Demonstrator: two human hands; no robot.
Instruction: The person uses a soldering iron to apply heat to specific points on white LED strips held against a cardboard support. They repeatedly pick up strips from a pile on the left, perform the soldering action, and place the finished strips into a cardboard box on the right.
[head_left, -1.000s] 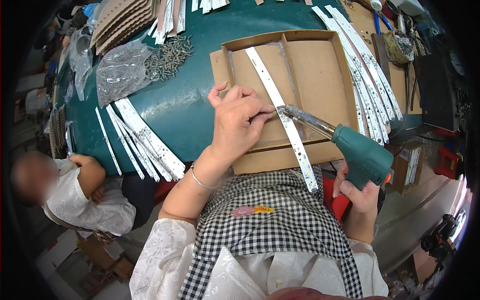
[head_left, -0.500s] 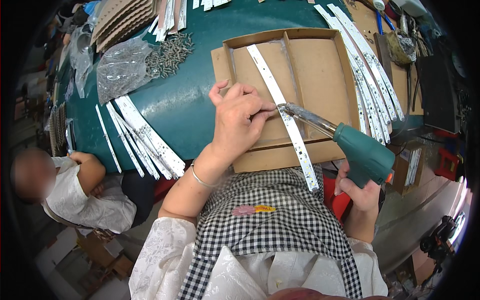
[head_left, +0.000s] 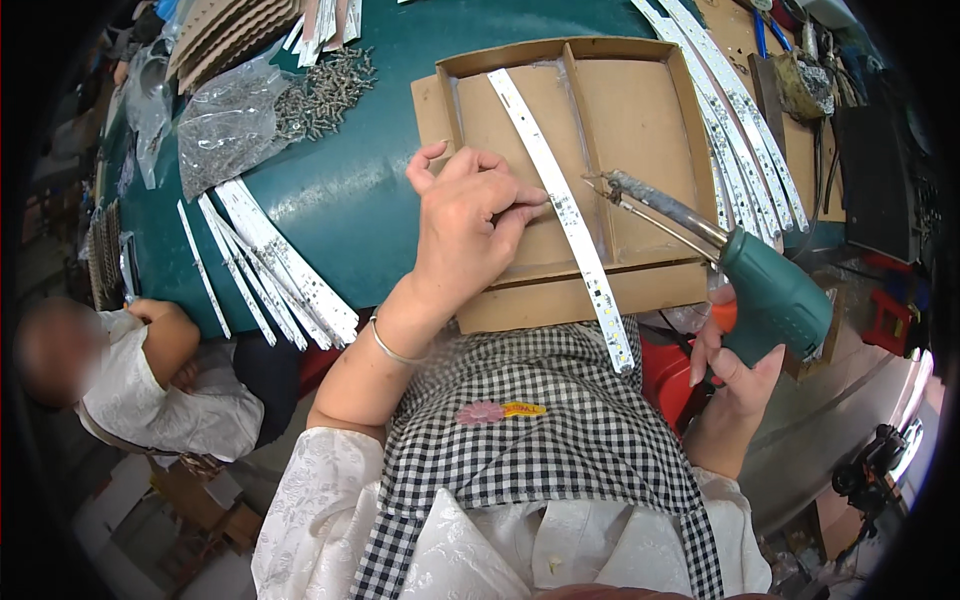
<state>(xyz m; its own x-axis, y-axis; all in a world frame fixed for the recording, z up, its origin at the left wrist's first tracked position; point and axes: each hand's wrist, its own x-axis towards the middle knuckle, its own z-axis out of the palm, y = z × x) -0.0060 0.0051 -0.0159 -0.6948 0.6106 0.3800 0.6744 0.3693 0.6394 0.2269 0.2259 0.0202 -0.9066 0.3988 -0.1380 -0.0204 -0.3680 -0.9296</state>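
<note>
I have the box (head_left: pixel 638 130) square in my head view — a shallow cardboard one, a divider (head_left: pixel 585 130) splitting it into two compartments. The strip (head_left: pixel 580 245), white with small dark parts, lies over its left compartment, crosses the near wall and pokes out past the box toward my checked apron (head_left: pixel 540 455).

My left hand (head_left: pixel 465 220) reaches in over the box's left wall, thumb and forefinger pinched together at the strip's left edge; I can't tell from here whether anything sits between them. My right hand (head_left: pixel 735 385), off the box's near right corner, is wrapped around the handle of the green soldering gun (head_left: pixel 775 300). Its tip hangs over the box near the divider, just right of the strip and apart from it.

Left of the box, a clear bag (head_left: pixel 225 125) holds a heap of small grey parts, with a loose pile (head_left: pixel 335 90) beside its mouth on the table (head_left: pixel 385 195). Nearer than the bag, more strips (head_left: pixel 285 265) fan out; another bunch (head_left: pixel 735 130) lies along the box's right side. A co-worker (head_left: pixel 180 390) sits well left of the box.
</note>
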